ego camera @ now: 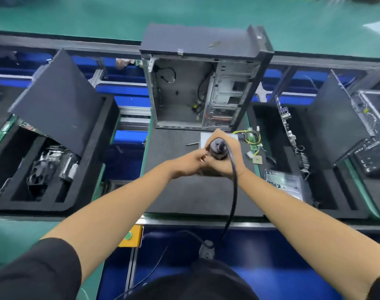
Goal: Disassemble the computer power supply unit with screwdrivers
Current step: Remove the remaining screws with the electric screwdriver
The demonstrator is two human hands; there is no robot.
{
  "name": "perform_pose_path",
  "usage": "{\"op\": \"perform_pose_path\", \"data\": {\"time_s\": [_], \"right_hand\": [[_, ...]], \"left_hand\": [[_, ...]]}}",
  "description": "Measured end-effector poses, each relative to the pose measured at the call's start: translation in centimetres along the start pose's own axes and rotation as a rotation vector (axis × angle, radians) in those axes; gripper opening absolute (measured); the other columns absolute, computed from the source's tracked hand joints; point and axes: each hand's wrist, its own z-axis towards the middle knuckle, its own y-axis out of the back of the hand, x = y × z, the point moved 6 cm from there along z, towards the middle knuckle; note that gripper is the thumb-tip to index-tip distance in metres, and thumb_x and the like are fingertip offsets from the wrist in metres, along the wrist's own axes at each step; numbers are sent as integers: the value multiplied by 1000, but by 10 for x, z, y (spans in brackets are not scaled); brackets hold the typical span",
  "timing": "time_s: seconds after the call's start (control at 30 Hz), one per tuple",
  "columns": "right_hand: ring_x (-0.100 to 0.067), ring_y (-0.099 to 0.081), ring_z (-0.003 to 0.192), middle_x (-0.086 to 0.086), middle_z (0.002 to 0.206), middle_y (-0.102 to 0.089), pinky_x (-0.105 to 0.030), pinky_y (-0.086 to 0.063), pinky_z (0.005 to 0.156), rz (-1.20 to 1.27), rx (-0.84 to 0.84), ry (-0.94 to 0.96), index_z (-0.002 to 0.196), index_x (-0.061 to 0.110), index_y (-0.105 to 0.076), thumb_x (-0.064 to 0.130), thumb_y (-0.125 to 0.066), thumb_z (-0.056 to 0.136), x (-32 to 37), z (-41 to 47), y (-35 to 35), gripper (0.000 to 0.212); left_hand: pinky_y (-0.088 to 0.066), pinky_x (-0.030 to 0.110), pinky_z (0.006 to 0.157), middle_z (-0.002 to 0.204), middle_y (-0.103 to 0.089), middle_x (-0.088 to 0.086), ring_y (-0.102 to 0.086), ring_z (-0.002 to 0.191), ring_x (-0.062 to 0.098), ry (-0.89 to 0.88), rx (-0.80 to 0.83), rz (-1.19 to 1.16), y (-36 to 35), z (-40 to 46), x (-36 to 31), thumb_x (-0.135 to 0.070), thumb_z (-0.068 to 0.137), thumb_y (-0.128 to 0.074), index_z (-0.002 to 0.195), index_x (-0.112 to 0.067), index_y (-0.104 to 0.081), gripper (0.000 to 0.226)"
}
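Nearest the camera, both bare forearms reach forward from black sleeves (39, 271) and converge over the dark mat (184, 195) at the middle of the bench. The right hand (226, 163) is wrapped round the body of an electric screwdriver (217, 149), held upright with its round black cap facing the camera; its cable (234, 191) loops back down toward the person. The left hand (193, 162) comes in from the left with curled fingers meeting the driver's lower end, pinching something there; what it holds is hidden by the hands. The power supply (206, 137) lies flat on the mat directly beneath and beyond the hands, only a grey corner of it showing. A loose bit (192, 144) rests on the mat just to its left. To the right of the hands lie yellow and green wires (250, 137) with white plugs.

Beyond the power supply stands an open case (204, 83), its side off and its interior almost bare, with a few cables left inside. Foam trays flank the mat: the left tray (55, 204) holds a fan (38, 173) and a leaning black panel (59, 100); the right tray (323, 204) holds circuit boards (288, 126) and another panel. A yellow box (130, 236) with a green button sits on the bench's front edge. No writing is legible.
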Motion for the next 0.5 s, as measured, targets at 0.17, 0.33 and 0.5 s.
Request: {"op": "perform_pose_path", "data": {"time_s": [0.17, 0.33, 0.5], "right_hand": [[-45, -49, 66, -26, 73, -54, -58, -44, 61, 165, -101, -126, 76, -12, -52, 9, -60, 63, -25, 15, 44, 26], [-46, -49, 70, -21, 75, -55, -54, -44, 64, 266, -78, -193, 80, -9, -54, 19, -66, 63, -51, 26, 62, 35], [-39, -54, 67, -17, 75, -57, -47, -45, 64, 335, -109, -273, 82, -8, -58, 20, -70, 63, -76, 30, 69, 36]], "left_hand": [[-51, 16, 81, 108, -70, 4, -66, 93, 8, -151, -37, 168, -10, 46, -11, -18, 94, -73, 101, -44, -58, 31], [-54, 42, 94, 104, -73, 6, -69, 101, 21, -184, -130, 286, -9, 85, -13, -17, 94, -74, 105, -25, -66, 17], [-52, 38, 96, 101, -73, -7, -68, 100, 12, -217, -114, 304, -14, 99, -12, -12, 98, -67, 109, -28, -62, 19]]}}
